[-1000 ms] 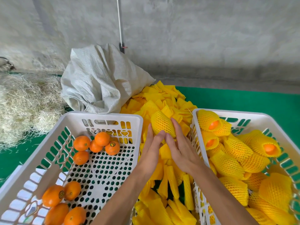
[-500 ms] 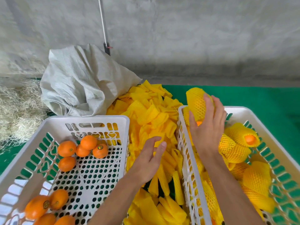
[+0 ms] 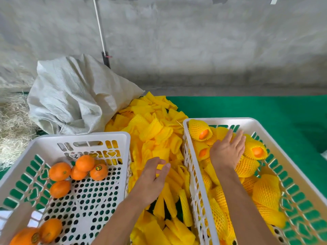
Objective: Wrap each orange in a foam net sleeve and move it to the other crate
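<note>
Far left, just a heap of straw (image 3: 12,124) and a crumpled white sack (image 3: 74,96) slumped against the concrete wall. Next over, white left crate (image 3: 81,138) on the green surface (image 3: 256,110), still holding bare oranges: a cluster of five (image 3: 77,170) near its far end and a couple more (image 3: 35,232) at the near corner, a bit blurry. Between the two crates, a big pile of yellow foam sleeves (image 3: 154,131), mostly flat and unused. Left hand (image 3: 152,179) hovering low over that pile, fingers loosely curled and a little apart, holding nothing as far as can be seen. Then the right crate (image 3: 219,120), packed with wrapped oranges (image 3: 200,129), orange peeking out the open ends of a few sleeves. Right hand (image 3: 228,151) palm-down inside it near the far end, fingers straight and slightly spread, resting on top of the wrapped ones, not gripping any of them. Can't tell which orange under it went in last.
</note>
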